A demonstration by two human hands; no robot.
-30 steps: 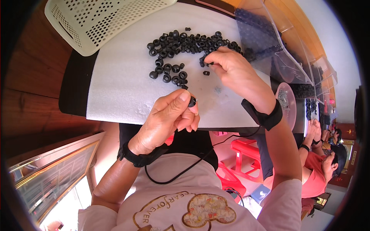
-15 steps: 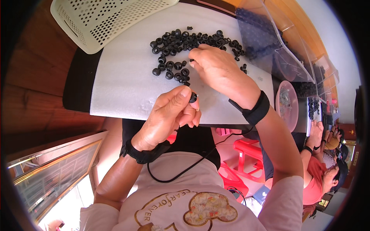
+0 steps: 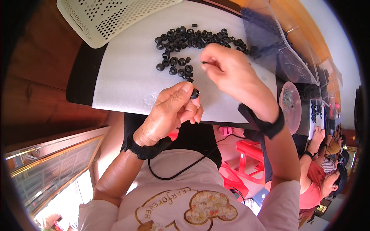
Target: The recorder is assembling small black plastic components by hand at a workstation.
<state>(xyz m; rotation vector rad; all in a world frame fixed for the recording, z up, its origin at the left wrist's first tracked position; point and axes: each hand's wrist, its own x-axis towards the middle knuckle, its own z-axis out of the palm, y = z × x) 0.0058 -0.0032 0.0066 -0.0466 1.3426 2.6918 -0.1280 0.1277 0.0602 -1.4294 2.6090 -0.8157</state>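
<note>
Right hand (image 3: 231, 69) shifts right, pinching what looks like a small black piece (image 3: 204, 62); left hand (image 3: 167, 107) keeps a black bead (image 3: 195, 93) pinched: both hands loaded now.

The wide head view looks steeply down from near above the left hand (image 3: 163, 115), right hand (image 3: 233, 71) and table (image 3: 82, 79).

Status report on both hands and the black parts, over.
Left hand: pinching round black part. Right hand: pinching small dark piece, over white sheet. Loose black parts: spread on sheet, nearest close to left hand.
</note>
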